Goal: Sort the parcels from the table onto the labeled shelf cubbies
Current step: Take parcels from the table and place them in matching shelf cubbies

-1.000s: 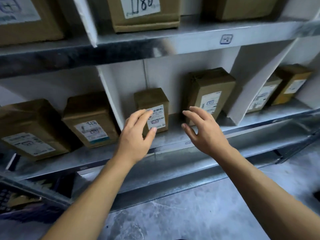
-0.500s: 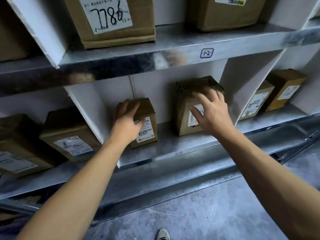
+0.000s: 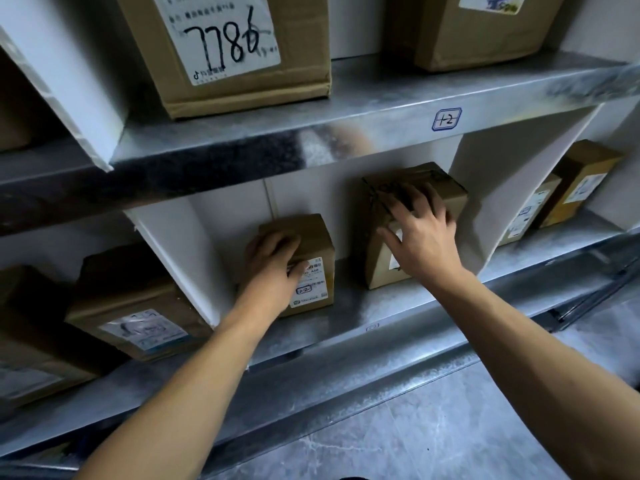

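A small brown parcel (image 3: 320, 237) with a white label stands in the middle cubby of the lower shelf (image 3: 388, 317). My left hand (image 3: 273, 261) grips its top left corner, fingers curled over the top and thumb on the label. A larger brown parcel (image 3: 382, 271) stands to its right in the same cubby. On that one my right hand (image 3: 420, 230) rests with fingers spread, reaching over its front face and top edge. A tag reading 1-2 (image 3: 446, 118) is stuck on the shelf edge above.
White dividers (image 3: 180, 258) (image 3: 485, 202) bound the cubby. Parcels fill the left cubby (image 3: 138, 306) and the right one (image 3: 581, 181). A big box marked 7786 (image 3: 225, 46) and another box (image 3: 485, 29) sit on the upper shelf. Grey floor (image 3: 415, 427) lies below.
Both hands have reached further in: the left now wraps over the small parcel's top, the right has slid up over the larger parcel's top edge. The view has moved closer.
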`<state>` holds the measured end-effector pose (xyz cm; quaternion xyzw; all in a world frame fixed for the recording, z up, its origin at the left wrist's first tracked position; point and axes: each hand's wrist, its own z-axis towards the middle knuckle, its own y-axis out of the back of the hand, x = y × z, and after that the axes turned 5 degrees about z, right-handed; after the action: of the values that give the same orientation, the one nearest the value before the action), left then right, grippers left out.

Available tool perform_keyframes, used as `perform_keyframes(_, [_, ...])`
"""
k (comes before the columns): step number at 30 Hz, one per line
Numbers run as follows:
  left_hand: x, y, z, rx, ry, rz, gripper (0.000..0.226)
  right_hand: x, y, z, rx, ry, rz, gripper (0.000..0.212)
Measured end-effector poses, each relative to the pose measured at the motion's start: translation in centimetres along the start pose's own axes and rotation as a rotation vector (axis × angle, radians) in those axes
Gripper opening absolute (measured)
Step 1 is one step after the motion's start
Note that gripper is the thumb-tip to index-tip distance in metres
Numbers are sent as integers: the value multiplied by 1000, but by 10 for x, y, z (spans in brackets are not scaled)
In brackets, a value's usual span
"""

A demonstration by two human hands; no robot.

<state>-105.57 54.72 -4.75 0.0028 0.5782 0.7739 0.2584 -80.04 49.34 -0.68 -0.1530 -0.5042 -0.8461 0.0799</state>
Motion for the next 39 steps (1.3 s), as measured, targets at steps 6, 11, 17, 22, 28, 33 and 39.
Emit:
perform_keyframes(6, [-4,-4,2,-3,-21,0,51,0,4,-1,-13,-1,-21,51])
perform_keyframes(11, [-3,-3,-1,-62,-33,23,49,4,1,-6,-39,-10,-36,50])
perform_keyframes(17, [-3,0,-1,-27,-6,30,52,3,0,-3,-50,-11,-37,51])
perform_keyframes(22, [-6,1,1,39,37,46,55,5,-2,0,-13,-18,-42,54])
perform_keyframes(28, [-16,15,-1,49,-9,104,59,4,8,-4,-63,-9,-14,53])
perform_keyframes(33, [-45,30,-4,-106,-124,-93,48,-10,20,-15,-165,31,0,43])
perform_keyframes(39, [-119,25,1,-254,-359,-89,42,-60,45,-43,-182,89,36,43])
